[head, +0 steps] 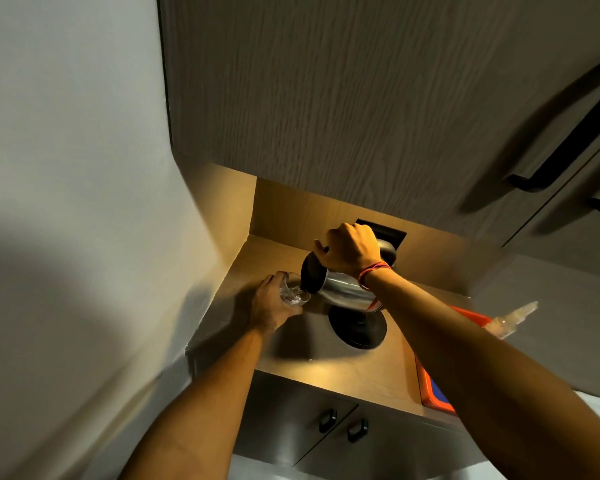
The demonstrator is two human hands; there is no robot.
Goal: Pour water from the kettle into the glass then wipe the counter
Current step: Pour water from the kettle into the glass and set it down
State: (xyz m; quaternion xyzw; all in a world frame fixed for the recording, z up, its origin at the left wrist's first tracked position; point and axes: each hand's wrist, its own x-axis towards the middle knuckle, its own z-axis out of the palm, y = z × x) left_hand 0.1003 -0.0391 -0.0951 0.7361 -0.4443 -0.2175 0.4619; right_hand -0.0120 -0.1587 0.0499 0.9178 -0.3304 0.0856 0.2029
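A steel kettle (343, 289) with a black lid is tipped to the left above its round black base (359, 329). My right hand (352, 249) grips the kettle's handle from above. Its spout meets the rim of a clear glass (293, 292), and water shows inside the glass. My left hand (274, 301) is wrapped around the glass from the left, holding it just above the wooden counter (343, 372).
An orange tray (433, 393) lies at the counter's right edge, with a clear plastic bottle (513, 318) lying beyond it. A dark upper cabinet (361, 98) hangs overhead. A white wall (66, 202) stands close on the left. Lower cabinet doors (326, 420) sit under the counter.
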